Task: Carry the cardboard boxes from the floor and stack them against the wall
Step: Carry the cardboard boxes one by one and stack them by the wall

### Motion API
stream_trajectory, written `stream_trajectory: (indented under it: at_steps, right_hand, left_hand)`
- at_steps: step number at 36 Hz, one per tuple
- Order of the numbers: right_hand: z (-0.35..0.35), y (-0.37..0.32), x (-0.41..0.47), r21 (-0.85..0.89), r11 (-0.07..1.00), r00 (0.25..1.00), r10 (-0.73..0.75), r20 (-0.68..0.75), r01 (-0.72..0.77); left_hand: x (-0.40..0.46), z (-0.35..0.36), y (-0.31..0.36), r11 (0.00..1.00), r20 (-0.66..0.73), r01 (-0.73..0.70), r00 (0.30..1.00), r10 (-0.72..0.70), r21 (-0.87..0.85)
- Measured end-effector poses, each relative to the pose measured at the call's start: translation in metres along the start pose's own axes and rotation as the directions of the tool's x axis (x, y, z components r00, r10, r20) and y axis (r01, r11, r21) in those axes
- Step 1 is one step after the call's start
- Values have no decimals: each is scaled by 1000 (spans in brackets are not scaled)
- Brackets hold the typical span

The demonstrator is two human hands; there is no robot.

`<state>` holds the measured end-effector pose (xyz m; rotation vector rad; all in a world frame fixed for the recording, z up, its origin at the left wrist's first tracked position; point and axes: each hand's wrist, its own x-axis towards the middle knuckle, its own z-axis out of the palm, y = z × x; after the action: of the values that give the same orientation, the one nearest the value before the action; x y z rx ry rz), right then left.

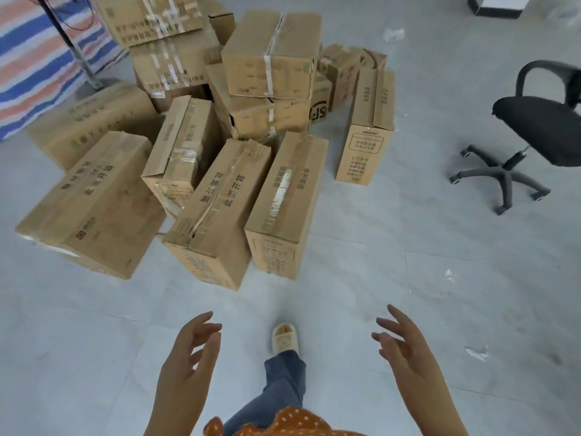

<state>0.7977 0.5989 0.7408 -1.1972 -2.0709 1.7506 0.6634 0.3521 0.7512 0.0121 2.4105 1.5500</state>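
Note:
Several brown cardboard boxes lie in a loose heap on the grey tiled floor ahead of me. Nearest are three long taped boxes side by side: a wide one at the left [94,209], a dented one in the middle [217,215] and a narrow one at the right [283,206]. Another tall box [367,127] stands apart on the right. More boxes are piled behind, the topmost [270,55] resting on others. My left hand [188,357] and my right hand [399,344] are raised in front of me, fingers spread and relaxed, holding nothing, well short of the boxes.
A black swivel chair [534,121] stands on the right. A striped tarp [34,64] and a dark stand pole [72,48] are at the back left. My foot in a pale slipper [284,338] steps forward between my hands. White scraps [476,352] dot the floor.

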Motion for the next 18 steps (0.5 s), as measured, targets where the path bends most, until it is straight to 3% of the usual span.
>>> stream_trajectory:
  at_steps: [6, 10, 18]
  right_hand:
    - [3, -42, 99, -44, 999, 1000, -15, -7, 14]
    - [10, -55, 169, -117, 993, 996, 15, 83, -5]
    - [57, -42, 314, -244, 966, 946, 151, 286, -81]
  left_hand:
    - [98, 37, 42, 1000, 58, -13, 998, 13, 10]
    - [158, 56, 52, 996, 97, 44, 994, -51, 79]
    - [279, 113, 32, 975, 36, 163, 985, -171, 153]
